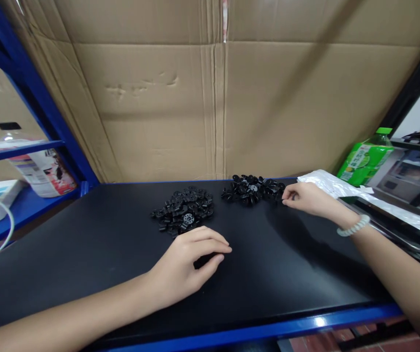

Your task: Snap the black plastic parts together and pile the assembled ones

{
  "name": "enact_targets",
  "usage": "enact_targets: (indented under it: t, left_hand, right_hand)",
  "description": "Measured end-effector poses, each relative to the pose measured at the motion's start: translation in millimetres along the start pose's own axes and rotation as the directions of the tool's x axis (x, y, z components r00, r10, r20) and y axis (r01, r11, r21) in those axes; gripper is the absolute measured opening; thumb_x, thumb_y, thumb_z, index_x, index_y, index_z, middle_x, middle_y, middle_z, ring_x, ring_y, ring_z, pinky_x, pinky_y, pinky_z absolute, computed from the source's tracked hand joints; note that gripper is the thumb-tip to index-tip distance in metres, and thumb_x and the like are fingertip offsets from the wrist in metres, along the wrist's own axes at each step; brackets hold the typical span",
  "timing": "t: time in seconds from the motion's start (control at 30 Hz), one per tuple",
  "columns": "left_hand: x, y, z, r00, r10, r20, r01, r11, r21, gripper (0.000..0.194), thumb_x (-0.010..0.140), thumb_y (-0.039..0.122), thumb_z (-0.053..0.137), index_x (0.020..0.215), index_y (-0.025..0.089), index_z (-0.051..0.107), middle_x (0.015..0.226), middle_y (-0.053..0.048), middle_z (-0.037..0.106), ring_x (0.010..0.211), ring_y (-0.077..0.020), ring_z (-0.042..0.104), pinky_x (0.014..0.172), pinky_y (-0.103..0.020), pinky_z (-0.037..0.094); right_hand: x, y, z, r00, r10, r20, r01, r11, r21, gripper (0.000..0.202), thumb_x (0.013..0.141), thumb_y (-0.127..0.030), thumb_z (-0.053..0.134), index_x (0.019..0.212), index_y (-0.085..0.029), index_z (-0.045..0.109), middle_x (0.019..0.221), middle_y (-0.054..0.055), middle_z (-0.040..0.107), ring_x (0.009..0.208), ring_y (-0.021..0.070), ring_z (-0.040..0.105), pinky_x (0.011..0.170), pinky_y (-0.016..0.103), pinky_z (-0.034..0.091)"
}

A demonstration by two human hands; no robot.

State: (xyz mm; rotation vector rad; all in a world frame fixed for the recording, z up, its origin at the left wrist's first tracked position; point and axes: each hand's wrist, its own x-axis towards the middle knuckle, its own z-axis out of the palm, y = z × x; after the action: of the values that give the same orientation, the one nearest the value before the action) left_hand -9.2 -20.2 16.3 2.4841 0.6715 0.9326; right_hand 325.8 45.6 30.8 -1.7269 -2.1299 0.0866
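Two heaps of small black plastic parts lie on the black tabletop. The left heap has round pieces with holes in it, one of them showing a grey face. In the right heap the pieces look like small discs and stems. My left hand rests just in front of the left heap, thumb and fingers apart and nothing between them. At the right end of the other heap, my right hand has thumb and forefinger pinched together. Whatever is in that pinch is too small and dark to name.
A cardboard wall stands behind the table. On the right lie silvery wrapping, a dark flat tray-like thing and a green bottle. A blue frame and a labelled bottle are at left.
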Motion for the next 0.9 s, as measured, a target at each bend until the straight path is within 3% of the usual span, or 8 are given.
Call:
enact_targets:
  t: [0.13,0.2,0.3,0.4,0.53,0.63,0.77,0.9]
  left_hand:
    - [1,5,4.8,0.950,-0.313,0.007,0.305,0.921,-0.241,0.027,0.084,0.016,0.059,0.110,0.017,0.066,0.096,-0.007,0.071,0.085,-0.0166,0.067,0.077,-0.028,0.055]
    - [3,5,7.5,0.885,-0.463,0.051,0.443,0.801,-0.402,0.033,0.083,0.021,0.061,0.115,0.016,0.062,0.099,-0.007,0.070,0.086,-0.0172,0.067,0.078,-0.029,0.055]
    - [5,1,9.2,0.809,-0.578,0.105,0.523,0.628,-0.577,0.036,0.081,0.025,0.065,0.114,0.013,0.061,0.103,-0.009,0.070,0.086,-0.0175,0.068,0.082,-0.031,0.054]
    - [7,-1,8.2,0.793,-0.601,0.100,0.499,0.545,-0.674,0.027,0.080,0.026,0.067,0.103,0.012,0.065,0.093,-0.007,0.071,0.081,-0.0156,0.067,0.080,-0.029,0.053]
    - [7,3,7.3,0.797,-0.598,0.084,0.479,0.542,-0.691,0.014,0.077,0.025,0.072,0.083,0.012,0.070,0.079,-0.003,0.070,0.077,-0.0133,0.064,0.079,-0.025,0.050]
    - [6,6,8.3,0.782,-0.608,0.139,0.491,0.462,-0.739,0.018,0.076,0.024,0.074,0.091,0.014,0.071,0.087,-0.002,0.071,0.081,-0.0122,0.063,0.079,-0.023,0.049]
    - [4,7,8.5,0.747,-0.597,0.295,0.524,0.255,-0.812,0.026,0.076,0.026,0.075,0.100,0.015,0.071,0.092,-0.004,0.070,0.083,-0.0113,0.062,0.078,-0.022,0.049]
    - [3,7,7.3,0.696,-0.635,0.336,0.536,0.148,-0.831,0.028,0.070,0.020,0.080,0.095,0.013,0.073,0.081,-0.003,0.070,0.078,-0.0102,0.062,0.078,-0.022,0.049]
  right_hand:
    - [-16,-39,-4,0.983,-0.134,-0.128,0.147,0.984,0.099,0.009,0.081,-0.023,0.058,0.082,-0.020,0.066,0.074,0.003,0.067,0.065,0.0162,0.061,0.059,0.027,0.046]
    - [-28,-65,3,0.947,-0.266,-0.181,0.306,0.919,0.250,0.011,0.086,-0.024,0.055,0.088,-0.020,0.065,0.087,0.005,0.067,0.074,0.0159,0.062,0.058,0.024,0.047]
    - [-44,-96,21,0.866,-0.455,-0.207,0.500,0.793,0.348,0.010,0.089,-0.017,0.054,0.090,-0.020,0.063,0.088,0.004,0.065,0.077,0.0144,0.061,0.061,0.023,0.047]
    - [-52,-111,36,0.811,-0.532,-0.245,0.582,0.683,0.442,0.008,0.089,-0.013,0.057,0.091,-0.019,0.061,0.086,0.003,0.065,0.077,0.0136,0.060,0.067,0.025,0.048]
    - [-53,-115,45,0.772,-0.535,-0.344,0.636,0.638,0.435,0.012,0.087,-0.006,0.057,0.087,-0.018,0.060,0.085,0.004,0.064,0.079,0.0146,0.059,0.070,0.028,0.048]
    - [-54,-118,47,0.714,-0.561,-0.419,0.697,0.629,0.346,0.015,0.086,-0.003,0.056,0.081,-0.017,0.060,0.086,0.006,0.061,0.078,0.0151,0.056,0.068,0.029,0.047]
    - [-59,-120,49,0.649,-0.611,-0.454,0.754,0.596,0.276,0.017,0.085,-0.002,0.057,0.079,-0.017,0.061,0.080,0.005,0.057,0.073,0.0149,0.051,0.062,0.028,0.044]
    - [-61,-118,49,0.676,-0.611,-0.412,0.735,0.594,0.327,0.018,0.085,-0.003,0.055,0.083,-0.020,0.061,0.081,0.005,0.057,0.075,0.0160,0.052,0.064,0.031,0.046]
